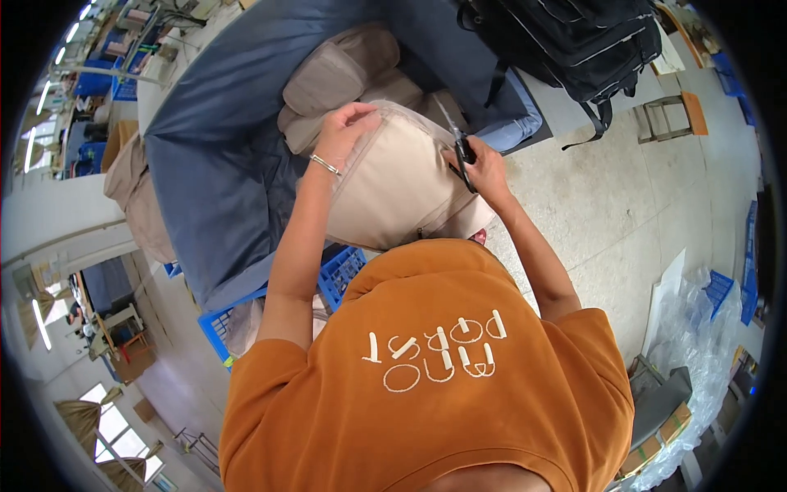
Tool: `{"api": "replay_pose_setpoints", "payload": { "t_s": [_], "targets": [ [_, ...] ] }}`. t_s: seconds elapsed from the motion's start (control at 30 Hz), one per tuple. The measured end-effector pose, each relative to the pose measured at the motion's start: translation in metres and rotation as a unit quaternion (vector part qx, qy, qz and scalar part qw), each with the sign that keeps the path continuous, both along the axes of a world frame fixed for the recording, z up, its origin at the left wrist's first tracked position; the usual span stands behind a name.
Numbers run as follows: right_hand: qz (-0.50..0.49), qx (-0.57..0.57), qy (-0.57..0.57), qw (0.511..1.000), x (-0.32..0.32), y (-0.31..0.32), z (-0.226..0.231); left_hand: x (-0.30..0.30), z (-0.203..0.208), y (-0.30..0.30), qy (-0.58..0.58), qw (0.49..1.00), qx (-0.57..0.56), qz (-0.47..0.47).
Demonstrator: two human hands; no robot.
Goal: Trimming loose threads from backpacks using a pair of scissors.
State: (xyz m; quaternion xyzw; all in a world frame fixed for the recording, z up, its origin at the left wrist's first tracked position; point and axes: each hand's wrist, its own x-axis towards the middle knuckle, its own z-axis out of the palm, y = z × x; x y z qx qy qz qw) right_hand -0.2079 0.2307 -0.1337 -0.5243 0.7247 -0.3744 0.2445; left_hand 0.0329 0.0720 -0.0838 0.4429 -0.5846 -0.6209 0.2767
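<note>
A beige fabric bag (393,176) lies across my lap, its seams and a zipper edge showing. My left hand (348,135) is at its upper left edge, thumb and fingers closed on the fabric along the seam. A bracelet circles that wrist. My right hand (485,170) is wrapped round the black handles of a pair of scissors (464,154), at the bag's right side. The blades point up and away, over the bag's far right edge, and touch no thread that I can make out.
Beyond the bag, a large blue-grey fabric-lined bin (217,139) holds more beige bags (328,78). A black backpack (566,41) lies at the far right, near a small stool (684,115). Blue plastic crates (340,275) stand at my left side. Clear plastic wrap (689,344) lies to the right.
</note>
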Motion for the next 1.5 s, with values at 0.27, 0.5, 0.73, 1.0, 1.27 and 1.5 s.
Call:
{"api": "replay_pose_setpoints", "payload": {
  "t_s": [0.27, 0.5, 0.73, 1.0, 1.27, 1.5],
  "targets": [
    [-0.060, 0.049, 0.001, 0.997, 0.005, -0.008, 0.001, 0.058, -0.083, -0.031, -0.083, 0.992, 0.095, -0.015],
    [-0.041, 0.029, -0.110, 0.993, 0.001, 0.032, 0.035, 0.044, 0.017, 0.017, 0.005, 0.977, 0.212, -0.037],
    [-0.142, -0.016, -0.292, 0.946, -0.041, 0.087, 0.045, 0.061, 0.187, 0.056, -0.100, 0.983, -0.115, 0.103],
    [-0.212, 0.117, -0.310, 0.919, -0.067, 0.157, 0.018, 0.047, 0.192, 0.124, -0.353, 0.823, -0.431, 0.113],
    [-0.219, 0.145, -0.295, 0.919, -0.080, 0.200, 0.008, -0.055, -0.009, 0.240, -0.254, 0.924, -0.249, -0.137],
    [-0.104, 0.192, -0.035, 0.975, -0.057, 0.208, 0.017, -0.069, -0.039, 0.269, -0.257, 0.915, -0.256, -0.180]
  ]
}}
